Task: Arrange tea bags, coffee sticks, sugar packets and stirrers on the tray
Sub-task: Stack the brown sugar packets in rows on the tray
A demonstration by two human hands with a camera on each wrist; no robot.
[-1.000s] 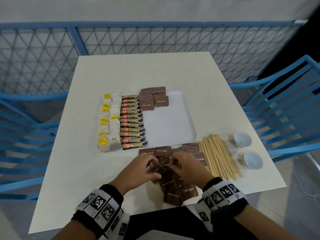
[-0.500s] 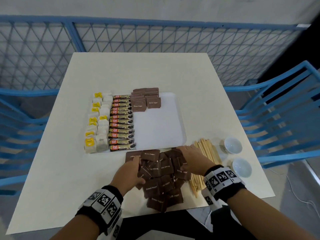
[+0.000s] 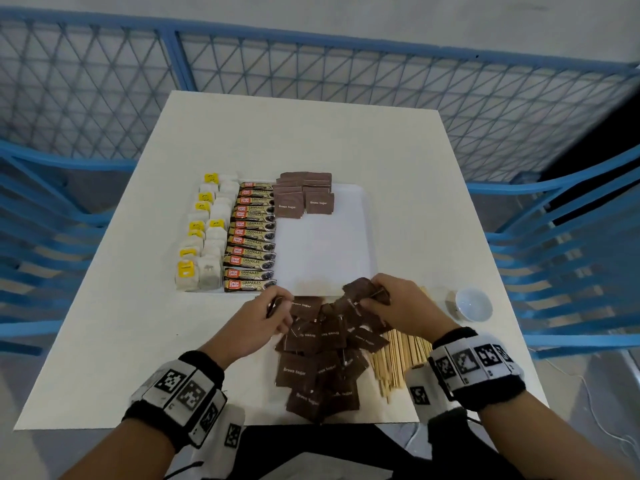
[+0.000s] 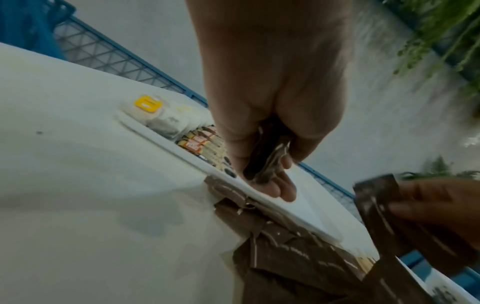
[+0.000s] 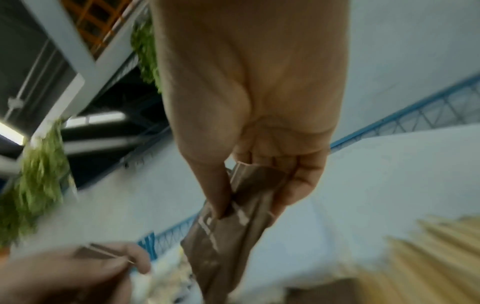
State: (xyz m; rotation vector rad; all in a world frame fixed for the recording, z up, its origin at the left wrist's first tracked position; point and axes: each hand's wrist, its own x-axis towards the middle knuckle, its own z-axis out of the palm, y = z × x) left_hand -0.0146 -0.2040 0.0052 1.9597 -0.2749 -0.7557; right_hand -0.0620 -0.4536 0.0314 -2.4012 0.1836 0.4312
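Observation:
A white tray [image 3: 332, 244] holds tea bags [image 3: 204, 247] in its left columns, coffee sticks [image 3: 252, 237] beside them, and brown sugar packets [image 3: 304, 195] stacked at its far end. A loose pile of brown sugar packets [image 3: 322, 358] lies on the table just in front of the tray. My left hand [image 3: 273, 310] pinches a few packets [image 4: 262, 156] at the pile's left edge, near the tray's front rim. My right hand [image 3: 381, 299] grips a small stack of packets [image 5: 228, 222] lifted over the tray's front right corner. Wooden stirrers [image 3: 398, 362] lie under my right wrist.
A small white cup [image 3: 472, 304] stands right of my right hand. The white table [image 3: 311, 133] is ringed by blue mesh fencing [image 3: 311, 74] and blue chairs [image 3: 568, 258] on both sides.
Both hands have risen from the pile with packets in them; the right hand has moved forward to the tray's front right corner. The head view has shifted, and only one cup shows now.

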